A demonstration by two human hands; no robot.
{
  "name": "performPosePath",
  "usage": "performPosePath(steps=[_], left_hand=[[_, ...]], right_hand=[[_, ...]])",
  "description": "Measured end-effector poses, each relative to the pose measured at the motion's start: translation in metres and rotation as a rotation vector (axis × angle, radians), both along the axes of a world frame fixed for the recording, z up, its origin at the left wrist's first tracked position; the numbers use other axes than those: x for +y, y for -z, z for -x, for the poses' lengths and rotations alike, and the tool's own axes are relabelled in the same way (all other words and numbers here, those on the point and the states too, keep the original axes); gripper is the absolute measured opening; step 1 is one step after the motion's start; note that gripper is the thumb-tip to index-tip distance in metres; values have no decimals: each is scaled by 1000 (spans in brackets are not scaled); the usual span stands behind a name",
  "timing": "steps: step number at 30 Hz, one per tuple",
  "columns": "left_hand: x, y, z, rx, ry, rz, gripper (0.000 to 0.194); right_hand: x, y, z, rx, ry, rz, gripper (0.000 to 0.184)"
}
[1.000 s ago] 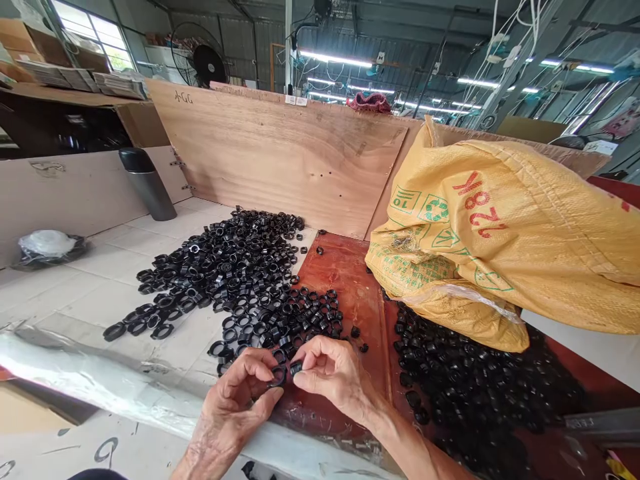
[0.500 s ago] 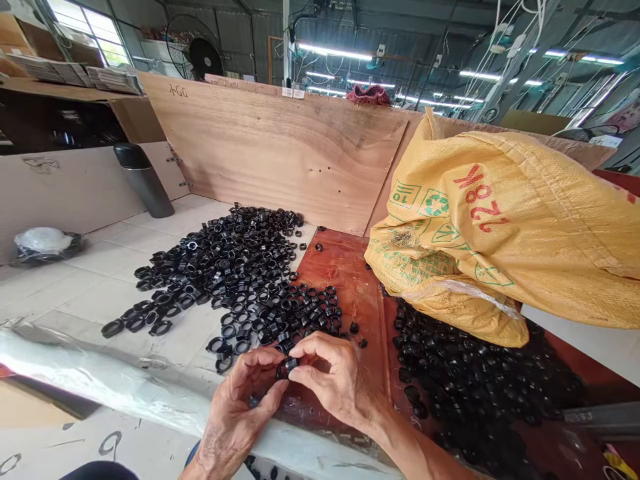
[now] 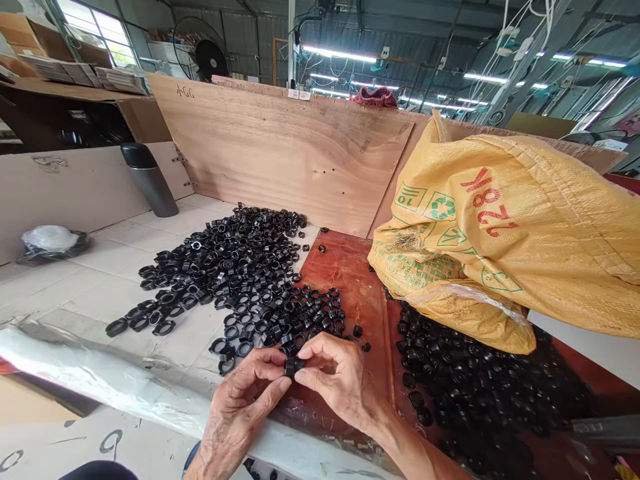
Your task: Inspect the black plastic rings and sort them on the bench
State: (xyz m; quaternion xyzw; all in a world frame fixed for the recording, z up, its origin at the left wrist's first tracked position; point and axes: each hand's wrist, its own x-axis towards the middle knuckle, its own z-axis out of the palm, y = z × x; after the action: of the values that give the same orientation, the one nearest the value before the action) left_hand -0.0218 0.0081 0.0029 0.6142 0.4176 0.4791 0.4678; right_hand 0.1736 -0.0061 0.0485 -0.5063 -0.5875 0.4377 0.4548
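Black plastic, by its look: a small black piece (image 3: 293, 366) held up in front of the body, low over the near part of the worktop (image 3: 345, 267). Head view, the only one. Left hand (image 3: 237, 407): grip pinching the piece's left side, thumb below, fingertips above. Right hand (image 3: 343, 380): grip pinching its right end, remaining fingers curled. It may be two parts meeting; too small and shadowed to be sure.

On handling, my judgement: keep both ends on one straight line, hold the left side steady and let the right do the fine turning or pressing. Light pressure until the edges sit true; tilt would likely bind a round part. Fingertips should stay off the joint. Slick plastic could skid if squeezed off-centre.

Materials: a heap of black rings (image 3: 245, 260), glossy, open-centred, some with faceted outsides, straddles pale tile-patterned covering and reddish, scuffed board. Right of it, a darker pile (image 3: 475, 380) of small chunky pieces, shapes blurring together. Yellow woven sack (image 3: 540, 220), creased, red and green print, bulges above that pile. Plywood panel (image 3: 285, 147) behind, grain wavy. Matte dark flask (image 3: 155, 187) upright at far left. Cloudy plastic wrap (image 3: 125, 380) runs along the near edge, wrinkled.
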Motion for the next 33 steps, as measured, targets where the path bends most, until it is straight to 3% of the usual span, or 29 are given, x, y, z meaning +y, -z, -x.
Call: performPosePath(steps=[2,5,11,17,23,25,30,33], left_hand=[[0,2,-2,-109,14,47,11],[-1,7,-3,-175,36,68,36],[0,15,0,-114,18,-28,27],[0,16,-2,-154,67,2,26],[-2,15,-4,-200,24,36,25],[-2,16,-3,-195,48,62,24],[0,21,-3,-253,143,116,23],[2,22,-5,-286,149,104,22]], right_hand=[[0,0,0,-23,-8,-62,13],[0,3,0,-81,-11,-120,14],[-3,5,-3,-204,-20,-96,35],[-8,-4,-2,-442,-68,-208,18],[-7,-4,-4,-490,-173,-297,21],[-7,-2,-5,-549,-171,-297,15],[-4,5,-3,-661,-105,-273,43],[-4,9,-1,-563,-30,-223,31]])
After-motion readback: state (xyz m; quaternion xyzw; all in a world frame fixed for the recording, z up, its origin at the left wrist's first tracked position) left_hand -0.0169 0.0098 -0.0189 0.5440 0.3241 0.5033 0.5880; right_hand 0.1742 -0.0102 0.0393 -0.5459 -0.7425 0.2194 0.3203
